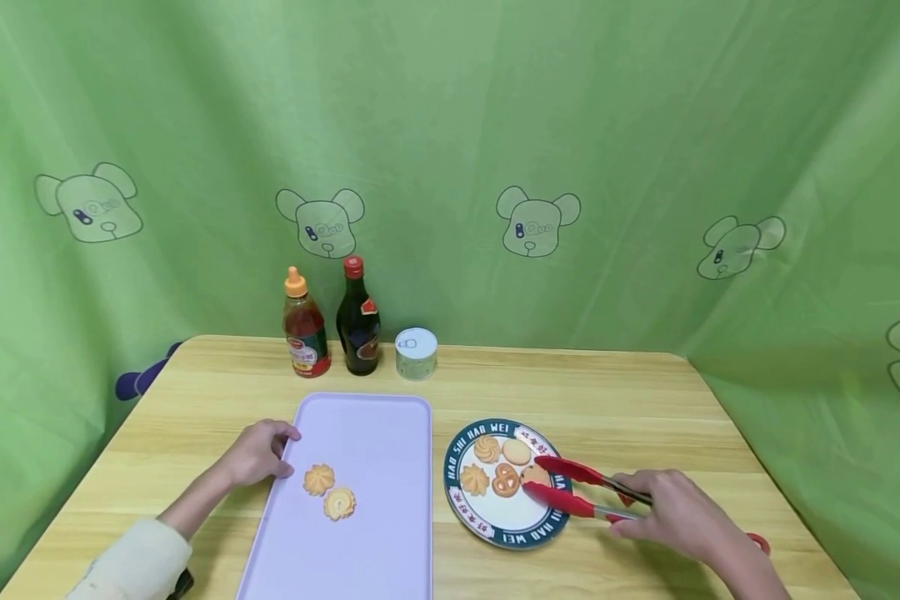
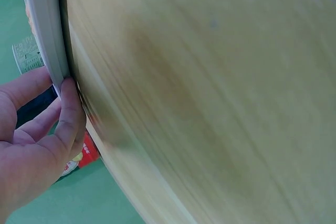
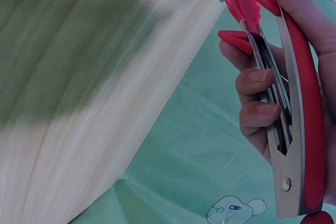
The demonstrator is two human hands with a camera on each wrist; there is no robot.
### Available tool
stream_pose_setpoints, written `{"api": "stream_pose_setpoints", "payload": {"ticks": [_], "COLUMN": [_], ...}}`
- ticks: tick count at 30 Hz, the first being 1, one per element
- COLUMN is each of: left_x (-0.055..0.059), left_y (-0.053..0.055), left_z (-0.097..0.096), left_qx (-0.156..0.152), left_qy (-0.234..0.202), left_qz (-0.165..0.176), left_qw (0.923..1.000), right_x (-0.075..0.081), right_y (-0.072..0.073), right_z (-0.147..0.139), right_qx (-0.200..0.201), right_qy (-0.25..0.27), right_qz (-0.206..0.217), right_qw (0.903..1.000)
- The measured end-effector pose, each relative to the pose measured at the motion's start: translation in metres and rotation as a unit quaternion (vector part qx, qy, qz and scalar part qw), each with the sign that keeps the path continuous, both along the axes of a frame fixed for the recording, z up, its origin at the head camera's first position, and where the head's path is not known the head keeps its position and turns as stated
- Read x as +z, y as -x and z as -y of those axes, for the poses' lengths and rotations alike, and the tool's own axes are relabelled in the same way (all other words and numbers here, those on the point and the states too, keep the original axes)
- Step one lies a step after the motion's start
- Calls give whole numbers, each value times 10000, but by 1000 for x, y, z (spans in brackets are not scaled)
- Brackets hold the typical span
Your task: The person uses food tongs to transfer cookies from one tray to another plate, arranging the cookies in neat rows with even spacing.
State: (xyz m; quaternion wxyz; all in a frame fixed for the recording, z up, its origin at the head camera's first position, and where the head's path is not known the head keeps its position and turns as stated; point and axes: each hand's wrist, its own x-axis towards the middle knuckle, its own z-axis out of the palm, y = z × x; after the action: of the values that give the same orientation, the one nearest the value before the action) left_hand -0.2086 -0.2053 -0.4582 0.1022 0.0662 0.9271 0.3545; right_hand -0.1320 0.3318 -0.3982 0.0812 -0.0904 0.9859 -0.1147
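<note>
With its thumb and fingers my left hand (image 1: 257, 452) pinches the left rim of a pale purple tray (image 1: 378, 533); the left wrist view shows this grip too. Two cookies (image 1: 318, 479) lie on the tray. My right hand (image 1: 671, 510) grips a pair of red-tipped metal tongs (image 3: 296, 108), its fingers curled round the handles. The spread red tips reach over a round plate (image 1: 517, 537) with a dark green lettered rim. Between or beside the tips is a round cookie (image 1: 534, 475); whether they touch it I cannot tell. Several other cookies (image 1: 506, 481) sit on the plate.
Along the back of the wooden table (image 1: 570, 383) stand a sauce bottle (image 1: 306, 333) with an orange cap, a dark bottle (image 1: 358, 325) with a red cap and a small can (image 1: 416, 354). Green cloth (image 1: 435, 125) hangs behind and at the sides.
</note>
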Motion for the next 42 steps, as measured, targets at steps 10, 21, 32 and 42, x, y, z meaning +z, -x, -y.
{"api": "stream_pose_setpoints", "payload": {"ticks": [10, 21, 32, 42], "left_x": [-1, -3, -3, -2], "left_y": [0, 1, 0, 1], "left_z": [0, 0, 0, 1], "left_qx": [38, 72, 82, 66], "left_qy": [-42, -10, -34, -39], "left_qz": [77, 67, 74, 81], "left_qw": [10000, 10000, 9999, 9999], "right_x": [10, 2, -7, -16], "right_y": [9, 29, 34, 33], "right_z": [13, 49, 98, 138], "right_qx": [52, 450, 799, 1225], "right_qy": [134, 475, 527, 640], "right_qz": [-272, -666, -525, -403], "right_qw": [9995, 9956, 9940, 9896]}}
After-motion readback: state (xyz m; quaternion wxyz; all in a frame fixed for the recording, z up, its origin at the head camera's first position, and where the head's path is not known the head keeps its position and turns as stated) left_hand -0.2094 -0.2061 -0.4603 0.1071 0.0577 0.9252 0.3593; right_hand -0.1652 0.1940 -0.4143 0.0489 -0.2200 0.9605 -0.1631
